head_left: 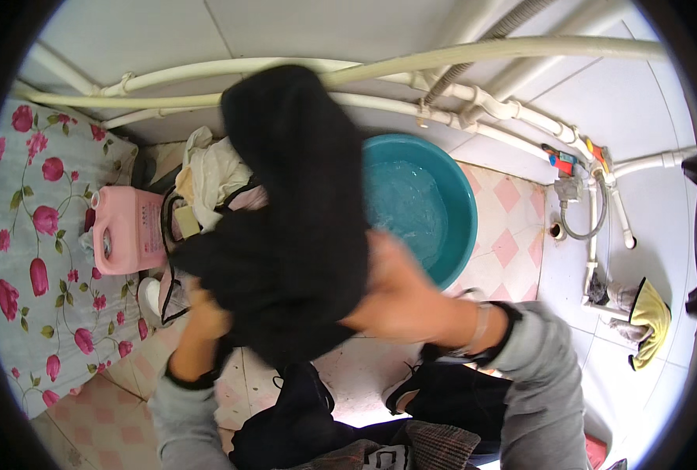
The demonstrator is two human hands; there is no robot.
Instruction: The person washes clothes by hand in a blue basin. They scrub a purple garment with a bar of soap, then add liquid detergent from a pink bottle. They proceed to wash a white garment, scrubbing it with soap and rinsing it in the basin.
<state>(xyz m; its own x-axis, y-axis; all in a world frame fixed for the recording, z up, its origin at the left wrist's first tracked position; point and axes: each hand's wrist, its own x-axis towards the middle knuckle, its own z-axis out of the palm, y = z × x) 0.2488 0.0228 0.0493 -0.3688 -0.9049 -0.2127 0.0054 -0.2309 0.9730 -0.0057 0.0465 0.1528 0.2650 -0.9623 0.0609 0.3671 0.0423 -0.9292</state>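
Note:
A large black cloth garment [293, 204] is bunched in front of me, its upper end crossing a pale horizontal bar [481, 55]. Whether it hangs over that bar or is held up before it, I cannot tell. At the garment's lower left edge, my left hand [203, 321] is closed on the fabric. My right hand [403, 294], blurred by motion, grips its lower right side, with the fingers partly hidden. Just beyond that hand stands a round teal basin [467, 215] with water in it; the garment covers its left side.
A pink plastic jug [133, 231] stands at the left, near light-coloured clothes [215, 176] in a pile. A floral curtain [58, 258] covers the left side. Pipes line the wall, with a valve and grey hose [595, 231] at right. A yellow cloth [650, 321] hangs below.

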